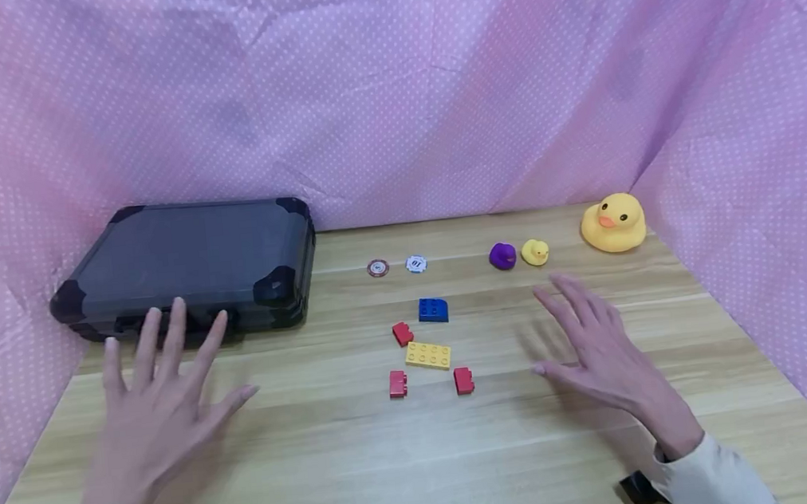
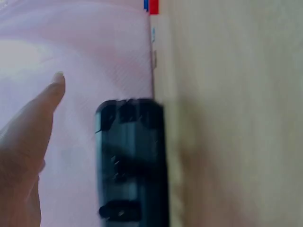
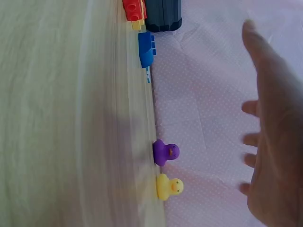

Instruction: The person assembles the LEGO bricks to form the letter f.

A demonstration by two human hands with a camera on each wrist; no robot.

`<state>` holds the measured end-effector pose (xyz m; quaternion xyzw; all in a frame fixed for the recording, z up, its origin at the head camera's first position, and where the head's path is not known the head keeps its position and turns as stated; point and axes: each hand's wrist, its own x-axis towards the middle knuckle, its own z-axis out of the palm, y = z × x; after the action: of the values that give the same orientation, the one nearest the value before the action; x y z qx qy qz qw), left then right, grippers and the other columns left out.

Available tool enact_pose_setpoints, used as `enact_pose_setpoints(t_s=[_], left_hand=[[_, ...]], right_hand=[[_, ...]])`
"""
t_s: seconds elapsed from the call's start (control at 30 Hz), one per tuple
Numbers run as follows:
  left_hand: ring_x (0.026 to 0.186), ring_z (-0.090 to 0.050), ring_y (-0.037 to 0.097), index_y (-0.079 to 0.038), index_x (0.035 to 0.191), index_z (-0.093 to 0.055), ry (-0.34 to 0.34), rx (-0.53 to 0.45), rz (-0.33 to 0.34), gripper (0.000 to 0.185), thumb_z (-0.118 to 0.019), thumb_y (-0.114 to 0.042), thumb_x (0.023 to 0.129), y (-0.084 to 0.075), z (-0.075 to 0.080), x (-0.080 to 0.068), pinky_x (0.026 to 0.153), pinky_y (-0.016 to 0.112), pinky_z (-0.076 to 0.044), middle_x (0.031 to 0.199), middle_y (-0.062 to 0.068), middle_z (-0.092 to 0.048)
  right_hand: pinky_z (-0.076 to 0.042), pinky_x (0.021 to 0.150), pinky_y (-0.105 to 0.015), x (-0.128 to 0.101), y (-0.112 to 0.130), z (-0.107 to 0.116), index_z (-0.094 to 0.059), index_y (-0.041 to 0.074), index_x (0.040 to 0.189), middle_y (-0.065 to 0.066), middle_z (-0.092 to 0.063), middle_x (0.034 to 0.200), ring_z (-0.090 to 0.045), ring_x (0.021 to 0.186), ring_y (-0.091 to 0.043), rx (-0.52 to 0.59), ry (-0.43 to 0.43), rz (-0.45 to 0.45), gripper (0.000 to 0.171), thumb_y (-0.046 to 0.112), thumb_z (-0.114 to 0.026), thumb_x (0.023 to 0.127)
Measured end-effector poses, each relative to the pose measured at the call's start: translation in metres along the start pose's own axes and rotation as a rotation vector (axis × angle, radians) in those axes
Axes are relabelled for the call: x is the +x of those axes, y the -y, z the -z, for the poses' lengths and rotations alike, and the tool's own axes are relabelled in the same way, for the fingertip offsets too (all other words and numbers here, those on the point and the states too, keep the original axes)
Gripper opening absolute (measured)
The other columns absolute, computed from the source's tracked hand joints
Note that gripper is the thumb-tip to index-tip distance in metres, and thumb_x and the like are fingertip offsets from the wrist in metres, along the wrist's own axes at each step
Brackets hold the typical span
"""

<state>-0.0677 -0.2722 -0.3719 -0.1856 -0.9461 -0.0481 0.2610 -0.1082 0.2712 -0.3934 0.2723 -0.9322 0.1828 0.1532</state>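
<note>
Your left hand [image 1: 164, 397] hovers spread and empty just before the black hard case [image 1: 191, 262] at the table's [image 1: 364, 463] left rear; your right hand [image 1: 595, 343], equally flat and empty, hangs near the small purple duck [image 1: 502, 255]. Approach the case squarely, gripping both front corners. It looks closed, rigid, corner-capped.

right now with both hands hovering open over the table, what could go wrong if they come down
The right hand hangs near the purple duck and small yellow duck; a sweep could topple them. The left hand is close to the black case and might bump it. The loose bricks, like the yellow brick, could scatter.
</note>
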Motion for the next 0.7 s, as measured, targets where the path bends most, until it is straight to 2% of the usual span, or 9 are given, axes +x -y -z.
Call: enact_pose_setpoints(t_s=[0.07, 0.13, 0.2, 0.3, 0.4, 0.47, 0.53, 0.7], left_hand=[[0.156, -0.007, 0.036, -0.030, 0.165, -0.025, -0.044, -0.049, -0.026, 0.089, -0.026, -0.084, 0.095, -0.006, -0.011, 0.003, 0.117, 0.067, 0.001, 0.172, 0.013, -0.008], [0.152, -0.017, 0.041, -0.025, 0.163, -0.032, -0.038, -0.144, -0.005, 0.082, -0.038, -0.076, 0.099, -0.014, -0.021, 0.005, 0.115, 0.069, -0.007, 0.170, 0.015, -0.017], [0.147, -0.025, 0.044, -0.023, 0.162, -0.035, 0.018, -0.248, 0.063, 0.075, -0.052, -0.063, 0.101, -0.023, -0.030, 0.008, 0.110, 0.069, -0.014, 0.168, 0.015, -0.024], [0.134, -0.038, 0.047, -0.011, 0.150, -0.051, -0.007, -0.425, 0.125, 0.061, -0.073, -0.031, 0.096, -0.035, -0.044, 0.014, 0.098, 0.068, -0.022, 0.155, 0.018, -0.043], [0.127, -0.044, 0.045, -0.002, 0.137, -0.060, -0.067, -0.530, 0.107, 0.050, -0.076, -0.011, 0.090, -0.041, -0.059, 0.020, 0.097, 0.064, -0.025, 0.142, 0.019, -0.055], [0.124, -0.049, 0.042, 0.000, 0.132, -0.063, -0.082, -0.566, 0.066, 0.046, -0.075, -0.007, 0.089, -0.045, -0.068, 0.023, 0.099, 0.062, -0.029, 0.135, 0.019, -0.059], [0.121, -0.053, 0.038, 0.000, 0.129, -0.065, -0.063, -0.585, 0.020, 0.043, -0.076, -0.007, 0.089, -0.048, -0.077, 0.024, 0.101, 0.059, -0.035, 0.130, 0.016, -0.063], [0.117, -0.058, 0.028, -0.008, 0.131, -0.067, 0.067, -0.602, -0.054, 0.042, -0.078, -0.018, 0.091, -0.061, -0.093, 0.021, 0.099, 0.053, -0.046, 0.125, 0.007, -0.065]], right_hand=[[-0.028, 0.107, -0.070, 0.001, 0.002, -0.003, -0.038, 0.011, 0.159, -0.019, -0.038, 0.158, -0.035, 0.142, -0.044, 0.121, 0.038, -0.017, 0.085, 0.047, -0.075, 0.092], [-0.034, 0.107, -0.066, 0.002, 0.007, -0.009, -0.045, 0.009, 0.154, -0.015, -0.048, 0.151, -0.043, 0.138, -0.039, 0.224, 0.075, -0.037, 0.076, 0.034, -0.080, 0.091], [-0.040, 0.105, -0.062, 0.004, 0.013, -0.017, -0.051, 0.008, 0.149, -0.010, -0.054, 0.146, -0.049, 0.134, -0.034, 0.302, 0.113, -0.054, 0.066, 0.029, -0.079, 0.093], [-0.046, 0.102, -0.057, 0.008, 0.021, -0.030, -0.056, 0.008, 0.142, -0.006, -0.059, 0.139, -0.054, 0.128, -0.028, 0.400, 0.158, -0.059, 0.053, 0.026, -0.077, 0.096], [-0.051, 0.098, -0.051, 0.010, 0.026, -0.040, -0.059, 0.007, 0.137, -0.005, -0.062, 0.134, -0.059, 0.122, -0.025, 0.479, 0.174, -0.053, 0.047, 0.022, -0.076, 0.096], [-0.052, 0.096, -0.046, 0.011, 0.027, -0.045, -0.060, 0.007, 0.136, -0.005, -0.062, 0.131, -0.060, 0.118, -0.023, 0.511, 0.174, -0.053, 0.045, 0.019, -0.077, 0.096], [-0.052, 0.094, -0.042, 0.011, 0.028, -0.049, -0.061, 0.008, 0.135, -0.003, -0.061, 0.131, -0.060, 0.116, -0.021, 0.515, 0.170, -0.054, 0.045, 0.019, -0.077, 0.095], [-0.049, 0.096, -0.041, 0.011, 0.029, -0.055, -0.062, 0.013, 0.135, 0.003, -0.056, 0.135, -0.055, 0.119, -0.018, 0.498, 0.178, -0.075, 0.048, 0.020, -0.081, 0.092]])
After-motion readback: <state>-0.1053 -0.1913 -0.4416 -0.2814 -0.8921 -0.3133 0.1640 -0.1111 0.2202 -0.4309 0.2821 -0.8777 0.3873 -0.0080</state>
